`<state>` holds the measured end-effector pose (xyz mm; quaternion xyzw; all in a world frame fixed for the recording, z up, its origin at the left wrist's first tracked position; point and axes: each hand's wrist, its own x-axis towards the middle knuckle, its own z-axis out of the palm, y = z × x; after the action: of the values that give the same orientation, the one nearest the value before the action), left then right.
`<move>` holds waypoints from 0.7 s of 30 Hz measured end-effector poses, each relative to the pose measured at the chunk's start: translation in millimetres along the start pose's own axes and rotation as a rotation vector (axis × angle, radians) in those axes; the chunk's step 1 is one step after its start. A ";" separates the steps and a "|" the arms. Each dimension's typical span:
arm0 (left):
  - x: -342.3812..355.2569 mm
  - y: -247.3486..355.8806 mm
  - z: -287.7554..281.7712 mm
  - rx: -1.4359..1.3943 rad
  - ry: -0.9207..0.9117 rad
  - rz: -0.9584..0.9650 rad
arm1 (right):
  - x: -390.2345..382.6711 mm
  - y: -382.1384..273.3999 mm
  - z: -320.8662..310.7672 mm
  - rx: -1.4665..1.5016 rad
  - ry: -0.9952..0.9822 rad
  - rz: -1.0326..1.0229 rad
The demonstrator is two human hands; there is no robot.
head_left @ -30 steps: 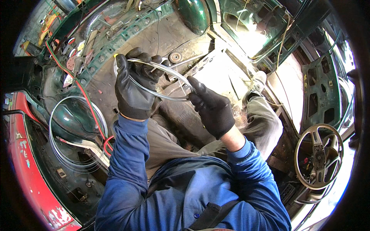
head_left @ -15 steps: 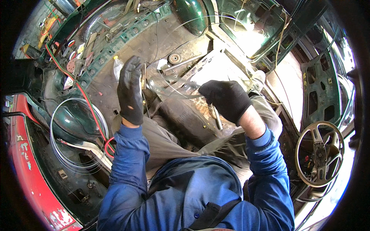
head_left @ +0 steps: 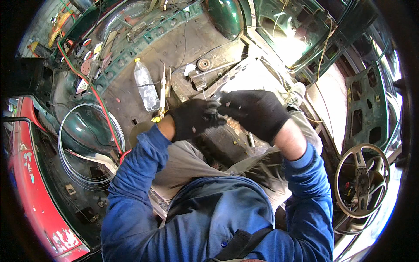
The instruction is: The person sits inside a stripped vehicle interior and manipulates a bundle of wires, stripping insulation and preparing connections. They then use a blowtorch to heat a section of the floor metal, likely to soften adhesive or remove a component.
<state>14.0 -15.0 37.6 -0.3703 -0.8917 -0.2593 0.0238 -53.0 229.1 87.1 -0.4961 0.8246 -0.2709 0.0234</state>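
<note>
My left hand, in a black glove, reaches in from the left with its fingers curled toward the other hand. My right hand, gloved in black as well, is closed in a pinch, its fingertips almost meeting the left ones. Whatever lies between the fingers is too small and hidden to name. Beyond the left hand a clear plastic bottle with a yellow cap lies on the floor pan. Beside it is a slim torch-like tool with a bent tip.
A coil of silvery wire rests at the left, crossed by a red and green hose. Sanding discs lie on the green body ledge. A round metal part sits ahead. At the right stands a steering wheel; a red panel is far left.
My left hand has swung right and down from its raised, flat pose, its fingers curling to meet my right hand. The bottle and torch-like tool have come into fuller view. My right hand stayed nearly in place.
</note>
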 end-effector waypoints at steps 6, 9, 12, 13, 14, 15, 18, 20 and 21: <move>4.3 26.8 -47.1 -1.132 0.247 -0.541 | 10.7 14.4 -57.7 0.185 0.343 0.119; 14.1 23.9 -44.6 -1.209 0.601 -0.486 | 7.5 14.1 -39.0 0.271 0.488 0.230; 28.0 19.7 -39.4 -1.410 0.966 -0.431 | 4.9 1.5 -2.3 0.256 0.497 0.186; 34.6 18.6 -38.1 -1.529 1.113 -0.407 | 3.0 -5.8 9.1 0.270 0.503 0.169; 34.7 12.6 -37.6 -1.618 1.128 -0.318 | 0.3 -16.3 16.6 0.294 0.476 0.204; 31.9 3.6 -34.3 -1.706 1.140 -0.226 | -2.0 -24.8 22.9 0.318 0.450 0.239; 21.6 -11.5 -22.8 -1.813 1.093 -0.026 | -3.9 -27.0 31.9 0.275 0.505 0.194; 21.3 -11.3 -25.0 -1.799 1.075 0.064 | -5.3 -26.1 29.3 0.287 0.444 0.207; 21.4 -10.6 -28.3 -1.772 1.086 0.099 | -7.5 -25.4 23.5 0.307 0.383 0.219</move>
<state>-12.9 -21.0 62.4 -0.1247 -0.2350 -0.9519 0.1520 -21.5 216.2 77.3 -0.3345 0.8120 -0.4775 -0.0288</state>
